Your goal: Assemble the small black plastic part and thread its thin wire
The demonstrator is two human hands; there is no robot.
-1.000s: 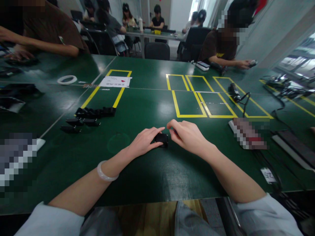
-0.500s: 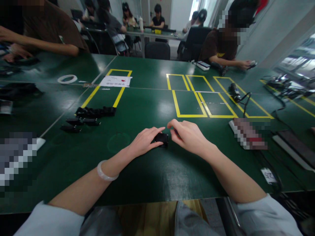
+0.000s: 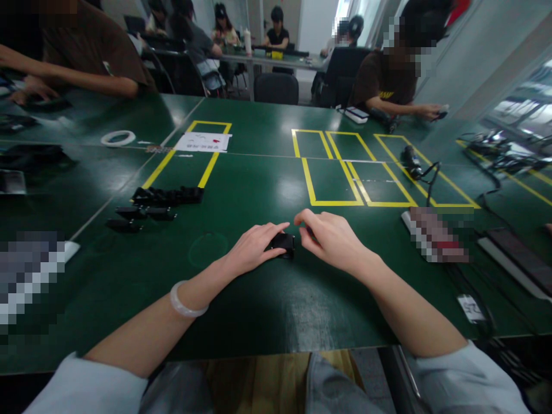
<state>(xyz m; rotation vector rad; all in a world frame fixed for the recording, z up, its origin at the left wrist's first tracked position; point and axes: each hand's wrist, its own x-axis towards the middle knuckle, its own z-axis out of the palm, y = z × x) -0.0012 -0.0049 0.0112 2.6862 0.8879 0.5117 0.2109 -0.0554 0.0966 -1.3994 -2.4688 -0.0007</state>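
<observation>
A small black block-like piece (image 3: pixel 284 245) lies on the green table (image 3: pixel 250 310) in front of me. My left hand (image 3: pixel 257 246), with a pale bangle on its wrist, grips the block from the left between thumb and fingers, covering its left end. Close by on the right, my right hand (image 3: pixel 330 236) is closed, its index finger curled toward the thumb. A dark spot shows between those fingers, but I cannot make out what it is. The right hand appears slightly apart from the block.
To the left lie several black pieces (image 3: pixel 168 196) and a roll of white tape (image 3: pixel 118 138). A paper sheet (image 3: pixel 203 142) sits between yellow tape lines. Rightward are a black cabled device (image 3: pixel 411 162) and a blurred-out phone-like object (image 3: pixel 435 234). Co-workers sit across the table.
My hands stay nearly still around the black block; the right hand has shifted very slightly. The co-workers at far left and far right have moved their hands a little.
</observation>
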